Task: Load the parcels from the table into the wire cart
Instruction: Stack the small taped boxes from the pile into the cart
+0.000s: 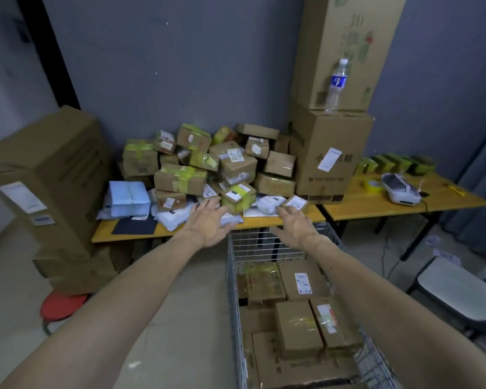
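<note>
A heap of brown cardboard parcels (205, 161), many with yellow tape, and white mailer bags (171, 217) covers the yellow table (129, 234) against the wall. The wire cart (233, 276) stands in front of the table and holds several brown boxes (298, 324). Both my arms reach forward over the cart. My left hand (208, 223) is spread open just short of a small yellow-taped box (237, 196) at the table's front edge. My right hand (295, 224) is open too, its fingers near a small brown parcel (295, 203) and a white bag (267, 204). Neither hand holds anything.
Tall cardboard boxes (328, 155) stand stacked on the right of the table, a water bottle (335, 85) on one. A second table (376, 203) carries tape rolls and a label printer (401, 189). Large boxes (45, 175) and a red stool (62, 304) are left; a chair (458, 290) is right.
</note>
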